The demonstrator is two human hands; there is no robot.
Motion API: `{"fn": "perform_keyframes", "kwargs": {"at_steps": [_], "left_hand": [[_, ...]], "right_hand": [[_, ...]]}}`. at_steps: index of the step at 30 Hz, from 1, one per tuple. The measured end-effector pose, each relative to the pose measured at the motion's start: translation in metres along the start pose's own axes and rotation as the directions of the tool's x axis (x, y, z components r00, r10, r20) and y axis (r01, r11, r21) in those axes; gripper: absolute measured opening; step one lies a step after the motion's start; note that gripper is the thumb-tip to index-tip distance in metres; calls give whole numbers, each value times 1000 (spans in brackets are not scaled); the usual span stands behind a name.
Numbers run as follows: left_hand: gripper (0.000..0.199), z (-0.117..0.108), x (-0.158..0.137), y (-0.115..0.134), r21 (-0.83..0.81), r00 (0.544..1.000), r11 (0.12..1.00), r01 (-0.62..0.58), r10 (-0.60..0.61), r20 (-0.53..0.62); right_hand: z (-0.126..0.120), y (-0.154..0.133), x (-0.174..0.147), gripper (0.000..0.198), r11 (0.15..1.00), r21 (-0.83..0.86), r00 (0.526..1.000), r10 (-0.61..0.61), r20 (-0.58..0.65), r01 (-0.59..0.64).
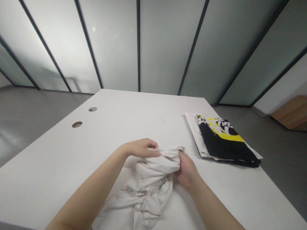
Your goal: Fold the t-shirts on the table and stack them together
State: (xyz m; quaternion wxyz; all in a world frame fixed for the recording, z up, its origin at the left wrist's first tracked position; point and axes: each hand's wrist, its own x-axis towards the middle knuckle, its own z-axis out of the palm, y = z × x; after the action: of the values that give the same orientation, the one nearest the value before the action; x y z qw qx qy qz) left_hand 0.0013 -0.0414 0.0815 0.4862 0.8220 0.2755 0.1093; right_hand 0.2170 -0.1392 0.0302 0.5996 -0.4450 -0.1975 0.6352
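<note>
A crumpled white garment (149, 196) lies bunched on the white table, running from the near edge of the view up to my hands. My left hand (142, 148) grips its upper left part, thumb on top and fingers curled behind the cloth. On the other side, my right hand (187, 170) is closed round the upper right end, the cloth bunched between thumb and fingers. The garment's exact kind cannot be made out from its folds. Most of my fingertips are hidden by the fabric.
A stack of folded clothes (222, 141), black with yellow and white print on top and white beneath, lies at the table's right. Two round holes pierce the white table (131, 116) at left. Frosted glass panels (167, 39) stand behind; a wooden cabinet (303, 111) is at far right.
</note>
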Motion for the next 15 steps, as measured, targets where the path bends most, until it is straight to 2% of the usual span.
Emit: {"fn": "perform_keyframes", "kwargs": {"at_steps": [5, 10, 15], "left_hand": [[49, -9, -10, 5, -233, 1000, 973, 9, -10, -4], [43, -28, -22, 9, -344, 981, 939, -15, -53, -188], [31, -39, -30, 6, -421, 946, 906, -38, -103, -308]], "right_hand": [[-11, -8, 12, 32, 990, -115, 997, -76, 6, 76], [-23, -18, 22, 37, 970, -123, 967, -225, -120, 211], [-25, -17, 24, 38, 932, -216, 937, -324, -133, 292]]}}
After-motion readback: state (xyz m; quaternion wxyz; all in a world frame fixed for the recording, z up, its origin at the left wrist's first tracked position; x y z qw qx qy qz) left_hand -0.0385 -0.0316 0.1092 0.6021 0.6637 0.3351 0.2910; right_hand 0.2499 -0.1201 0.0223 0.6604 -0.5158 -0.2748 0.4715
